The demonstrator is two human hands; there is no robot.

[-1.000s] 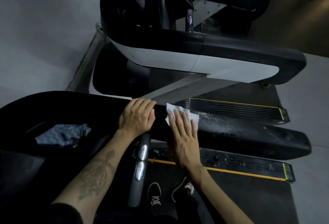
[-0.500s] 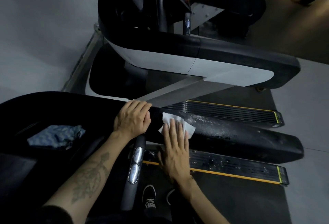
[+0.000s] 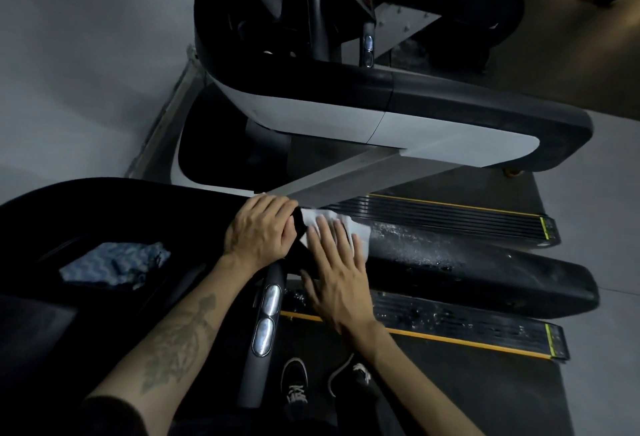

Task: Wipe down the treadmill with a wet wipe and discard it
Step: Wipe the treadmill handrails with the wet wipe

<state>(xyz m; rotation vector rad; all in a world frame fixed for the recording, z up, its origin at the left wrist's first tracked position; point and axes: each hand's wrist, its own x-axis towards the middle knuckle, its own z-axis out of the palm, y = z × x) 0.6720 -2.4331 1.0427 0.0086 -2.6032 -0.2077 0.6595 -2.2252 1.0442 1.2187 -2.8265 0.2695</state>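
The right hand (image 3: 334, 274), in the centre of the frame, lay flat with its fingers straight and slightly spread, pressing a white wet wipe (image 3: 346, 228) against the top of the treadmill's black side handrail (image 3: 485, 266). Compared with a second before, this hand and the wipe had slid leftward along the rail, towards the console end, until the wipe sat just beside the left hand. A stretch of the rail to the right of the wipe glistened with droplets, which suggests that part had already been covered.

The left hand (image 3: 259, 231), just left of centre, stayed where it had been, its fingers curled down over the rail where it joins the dark console (image 3: 104, 214), apparently bracing the person.

A crumpled blue patterned cloth (image 3: 114, 264) sat in a console recess at the middle left. A short inner grip with two silver pads (image 3: 265, 318) ran downward below the left hand. Two dark shoes (image 3: 294, 380) stood on the belt at the lower centre. A yellow-edged foot rail (image 3: 450, 326) ran lower right, speckled with wet spots. A second treadmill (image 3: 346, 106) filled the upper half of the frame.

Judging from this, the stroke had reached the near end of the rail; other surfaces probably remained to wipe, and the wipe had not yet been discarded
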